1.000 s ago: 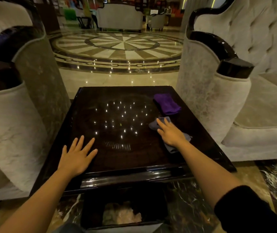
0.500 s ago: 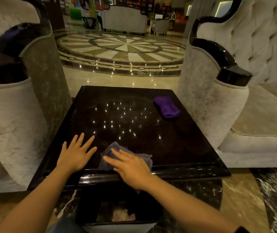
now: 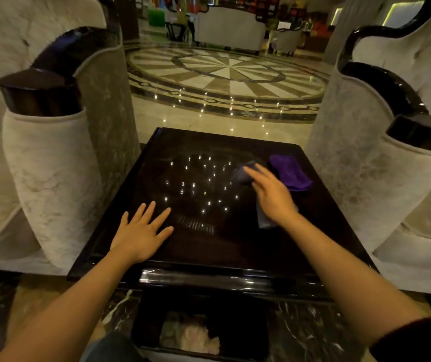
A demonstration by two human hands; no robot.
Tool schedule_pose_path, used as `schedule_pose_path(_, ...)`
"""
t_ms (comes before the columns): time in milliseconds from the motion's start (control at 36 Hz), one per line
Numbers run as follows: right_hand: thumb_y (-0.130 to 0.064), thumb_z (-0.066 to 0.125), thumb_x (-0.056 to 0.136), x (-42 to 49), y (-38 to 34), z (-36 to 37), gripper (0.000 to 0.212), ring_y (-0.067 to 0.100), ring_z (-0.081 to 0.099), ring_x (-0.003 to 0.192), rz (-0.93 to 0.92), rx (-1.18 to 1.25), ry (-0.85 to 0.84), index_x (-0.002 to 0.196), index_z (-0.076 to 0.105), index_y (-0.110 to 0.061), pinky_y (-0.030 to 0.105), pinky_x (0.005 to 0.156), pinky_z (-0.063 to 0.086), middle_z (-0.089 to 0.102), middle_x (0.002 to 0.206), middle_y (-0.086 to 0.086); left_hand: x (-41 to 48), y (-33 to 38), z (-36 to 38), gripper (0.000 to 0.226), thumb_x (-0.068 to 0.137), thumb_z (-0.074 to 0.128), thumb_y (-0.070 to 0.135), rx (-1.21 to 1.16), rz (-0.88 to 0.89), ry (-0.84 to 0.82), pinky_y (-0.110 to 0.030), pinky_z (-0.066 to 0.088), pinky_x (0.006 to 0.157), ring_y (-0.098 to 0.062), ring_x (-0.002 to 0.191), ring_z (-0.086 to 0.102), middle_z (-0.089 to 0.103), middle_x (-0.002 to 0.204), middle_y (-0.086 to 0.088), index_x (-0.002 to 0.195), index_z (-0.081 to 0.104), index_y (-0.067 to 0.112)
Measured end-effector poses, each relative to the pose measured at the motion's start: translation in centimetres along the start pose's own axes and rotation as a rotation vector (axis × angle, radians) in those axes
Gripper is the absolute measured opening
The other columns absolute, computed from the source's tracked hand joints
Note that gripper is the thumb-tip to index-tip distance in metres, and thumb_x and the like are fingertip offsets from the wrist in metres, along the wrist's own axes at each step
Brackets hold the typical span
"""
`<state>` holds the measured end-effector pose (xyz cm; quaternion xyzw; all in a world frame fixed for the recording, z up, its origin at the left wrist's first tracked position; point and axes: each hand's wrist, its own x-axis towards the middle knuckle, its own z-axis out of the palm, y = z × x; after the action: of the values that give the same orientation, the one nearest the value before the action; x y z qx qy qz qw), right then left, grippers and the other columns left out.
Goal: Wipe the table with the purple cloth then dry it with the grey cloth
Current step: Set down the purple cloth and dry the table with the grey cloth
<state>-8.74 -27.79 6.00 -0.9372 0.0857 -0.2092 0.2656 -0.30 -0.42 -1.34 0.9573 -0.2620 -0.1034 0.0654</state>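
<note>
The dark glossy table (image 3: 209,252) fills the middle of the view and reflects small ceiling lights. My right hand (image 3: 272,195) lies flat on the grey cloth (image 3: 243,173), pressing it onto the table's right half; the cloth sticks out beyond my fingertips and under my wrist. The purple cloth (image 3: 291,172) lies crumpled at the far right of the table, just right of my right hand and apart from it. My left hand (image 3: 142,232) rests flat on the table near its front left, fingers spread, holding nothing.
A pale upholstered armchair (image 3: 49,173) stands close on the left and another armchair (image 3: 381,189) close on the right. A black bin (image 3: 196,333) with crumpled waste sits under the table's front edge. A marble floor with a round inlay (image 3: 227,74) lies beyond the table.
My right hand has swept the grey cloth from the table's front edge to the far right, up beside the purple cloth. My left hand has stayed put.
</note>
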Motion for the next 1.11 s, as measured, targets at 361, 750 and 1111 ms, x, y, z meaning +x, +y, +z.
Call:
schedule_pose_path(361,-0.027,0.028,0.097,4.7,6.5,4.4,0.047,0.033,0.017,0.14,0.259,-0.326,-0.286,0.14,0.025,-0.009,0.04,0.113,0.017,0.02,0.153,0.016,0.1,0.0,0.3,0.058,0.089,0.017,0.059,-0.005,0.015,-0.005,-0.046,-0.007,0.115,-0.017,0.142,-0.015,-0.01,0.156,0.001,0.141,-0.004,0.042)
schedule_pose_path(750,-0.034,0.025,0.097,5.0,1.2,7.9,0.049,0.025,0.011,0.143,0.11,-0.25,-0.447,0.143,0.012,-0.023,0.037,0.115,0.014,0.011,0.156,0.008,-0.2,0.1,0.1,0.057,0.09,0.019,0.057,-0.01,0.018,0.019,-0.047,-0.006,0.115,-0.017,0.143,-0.014,-0.008,0.157,0.001,0.141,-0.002,0.041)
schedule_pose_path(1111,-0.023,0.04,0.094,-2.7,-4.5,7.8,0.04,0.016,0.027,0.138,-0.227,-0.122,-0.502,0.134,0.039,-0.029,0.031,0.108,0.027,0.034,0.149,-0.001,-0.4,0.5,0.0,0.055,0.094,0.018,0.048,0.008,-0.001,0.012,-0.048,-0.004,0.115,-0.019,0.143,-0.013,-0.008,0.157,-0.002,0.143,-0.002,0.034)
